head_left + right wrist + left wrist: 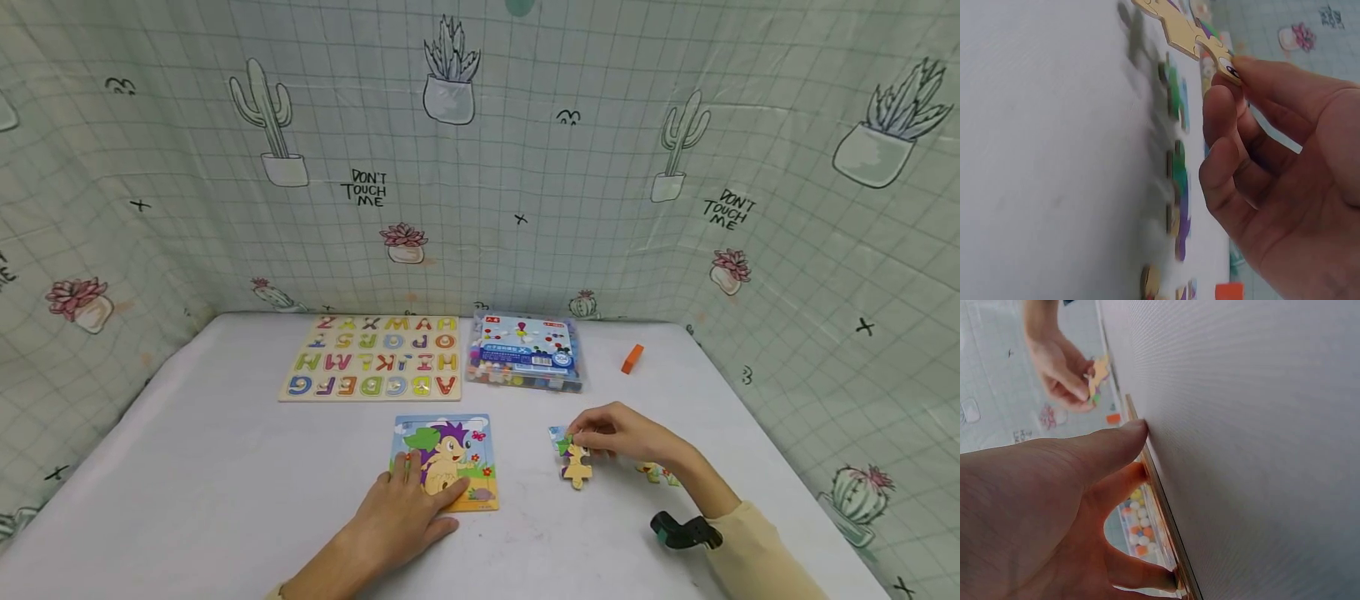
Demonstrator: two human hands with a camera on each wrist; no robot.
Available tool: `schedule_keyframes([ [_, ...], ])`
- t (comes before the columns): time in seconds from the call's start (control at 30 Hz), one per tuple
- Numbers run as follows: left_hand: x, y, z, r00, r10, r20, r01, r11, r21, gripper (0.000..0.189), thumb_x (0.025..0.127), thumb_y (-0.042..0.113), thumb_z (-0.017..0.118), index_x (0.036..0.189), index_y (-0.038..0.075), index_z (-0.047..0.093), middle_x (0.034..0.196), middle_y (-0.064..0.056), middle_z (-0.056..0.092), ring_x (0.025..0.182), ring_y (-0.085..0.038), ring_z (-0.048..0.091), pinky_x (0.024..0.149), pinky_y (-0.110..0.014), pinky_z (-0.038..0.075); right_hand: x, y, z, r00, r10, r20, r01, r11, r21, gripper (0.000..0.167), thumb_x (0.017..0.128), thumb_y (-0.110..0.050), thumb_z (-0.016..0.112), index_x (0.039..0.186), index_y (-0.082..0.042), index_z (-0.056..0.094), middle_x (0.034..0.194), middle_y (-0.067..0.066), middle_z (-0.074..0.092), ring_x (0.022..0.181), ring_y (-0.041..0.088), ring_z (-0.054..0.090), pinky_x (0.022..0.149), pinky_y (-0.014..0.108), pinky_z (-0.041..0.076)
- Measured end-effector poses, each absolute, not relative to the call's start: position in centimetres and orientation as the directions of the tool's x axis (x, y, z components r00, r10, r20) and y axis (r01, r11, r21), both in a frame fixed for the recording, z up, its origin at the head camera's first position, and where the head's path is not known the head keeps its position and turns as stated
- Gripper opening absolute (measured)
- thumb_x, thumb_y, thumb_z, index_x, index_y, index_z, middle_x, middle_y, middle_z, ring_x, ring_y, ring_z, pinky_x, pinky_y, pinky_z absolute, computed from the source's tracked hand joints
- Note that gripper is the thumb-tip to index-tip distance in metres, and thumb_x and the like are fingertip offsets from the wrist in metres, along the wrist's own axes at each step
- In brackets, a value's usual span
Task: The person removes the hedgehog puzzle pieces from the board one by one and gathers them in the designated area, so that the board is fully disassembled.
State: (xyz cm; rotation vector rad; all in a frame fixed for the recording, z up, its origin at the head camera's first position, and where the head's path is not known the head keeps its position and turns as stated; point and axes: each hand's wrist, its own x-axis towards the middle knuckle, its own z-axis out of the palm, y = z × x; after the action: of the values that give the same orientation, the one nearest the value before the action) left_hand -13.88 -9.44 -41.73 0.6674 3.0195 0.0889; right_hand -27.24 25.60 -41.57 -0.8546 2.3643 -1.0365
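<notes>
A square hedgehog picture puzzle [486,454] lies near the middle of the table. My left hand [397,508] rests across its lower left part, the fingers spread over the picture; in the left wrist view the thumb [1107,447] reaches the board's edge. To the right of the board, my right hand [618,429] pinches a tan puzzle piece [1182,34] with a printed eye between thumb and index finger. The piece is raised above the table in the right wrist view. Below it lie green and purple puzzle pieces [1179,181], partly hidden by the hand in the head view.
Behind the puzzle stands a wooden alphabet board [367,373], next to a clear plastic box [525,354] of colourful beads. An orange block [632,359] lies at the back right. More puzzle pieces [654,473] sit beside the right forearm. A printed curtain [480,150] surrounds the table.
</notes>
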Motion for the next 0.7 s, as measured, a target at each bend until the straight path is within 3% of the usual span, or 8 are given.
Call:
schedule_keyframes([
  [0.23,-13.9,-9.6,-41.9,-0.905,0.425,-0.032,0.422,0.903,0.079,0.048,0.094,0.053,0.055,0.140,0.039,0.053,0.140,-0.036,0.046,0.128,-0.052,0.046,0.093,-0.058,0.048,-26.4,28.2,-42.1,-0.728,-0.672,-0.137,-0.352,0.537,-0.767,0.023,0.101,-0.020,0.055,0.111,-0.004,0.068,0.080,0.009,0.062,0.061,0.014,0.053,0.051,0.021,0.043],
  [0.47,-13.9,-9.6,-42.0,-0.901,0.433,-0.010,0.431,0.900,0.070,0.048,0.094,0.053,0.056,0.139,0.039,0.054,0.139,-0.035,0.047,0.126,-0.051,0.047,0.090,-0.056,0.049,-25.7,29.7,-42.1,-0.734,-0.672,-0.101,-0.373,0.523,-0.767,0.021,0.100,-0.015,0.056,0.109,0.000,0.067,0.076,0.015,0.059,0.058,0.010,0.051,0.052,0.024,0.046],
  [0.7,-13.9,-9.6,-41.9,-0.900,0.436,-0.007,0.435,0.898,0.061,0.048,0.094,0.053,0.055,0.140,0.039,0.053,0.139,-0.036,0.047,0.127,-0.052,0.047,0.091,-0.057,0.049,-25.3,30.3,-42.3,-0.759,-0.648,-0.063,-0.410,0.551,-0.727,0.019,0.099,-0.016,0.058,0.107,-0.002,0.069,0.073,0.012,0.061,0.057,0.007,0.052,0.051,0.023,0.047],
])
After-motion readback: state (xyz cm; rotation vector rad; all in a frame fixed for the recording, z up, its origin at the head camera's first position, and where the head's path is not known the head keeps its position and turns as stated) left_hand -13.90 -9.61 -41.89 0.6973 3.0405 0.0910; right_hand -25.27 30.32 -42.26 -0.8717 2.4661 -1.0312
